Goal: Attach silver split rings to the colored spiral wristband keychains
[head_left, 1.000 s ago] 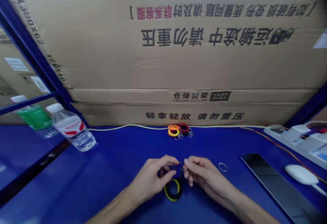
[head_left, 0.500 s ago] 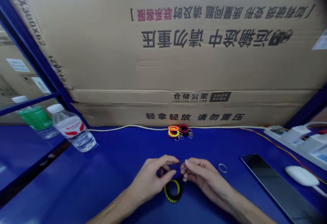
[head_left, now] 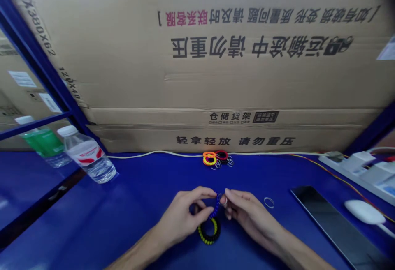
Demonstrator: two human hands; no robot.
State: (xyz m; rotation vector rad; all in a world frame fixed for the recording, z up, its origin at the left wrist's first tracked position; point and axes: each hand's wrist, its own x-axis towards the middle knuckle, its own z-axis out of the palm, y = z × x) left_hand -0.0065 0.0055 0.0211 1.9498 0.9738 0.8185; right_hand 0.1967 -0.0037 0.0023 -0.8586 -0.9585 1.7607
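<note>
A blue coiled wristband [head_left: 216, 208] is pinched between the thumb and fingers of my left hand [head_left: 193, 209]. Close to its right side, my right hand [head_left: 242, 205] grips a small metal key ring [head_left: 224, 202] at its fingertips. Ring and band meet or nearly meet; I cannot tell whether they are linked. Just below my hands, a black and yellow coiled wristband [head_left: 209, 235] lies on the blue tabletop [head_left: 148, 179]. Another loose key ring [head_left: 269, 202] rests to the right of my right hand.
Several coiled wristbands with metal rings [head_left: 212, 160] lie by the cardboard box [head_left: 197, 93] at the back. Water bottles [head_left: 89, 155] stand at the left. A dark phone [head_left: 333, 220], a white mouse-shaped device [head_left: 364, 211] and a power strip [head_left: 364, 173] occupy the right.
The key ring in my right hand has shifted slightly right and tilted. The blue wristband has turned a little in my left hand, and my right fingers have moved slightly.
</note>
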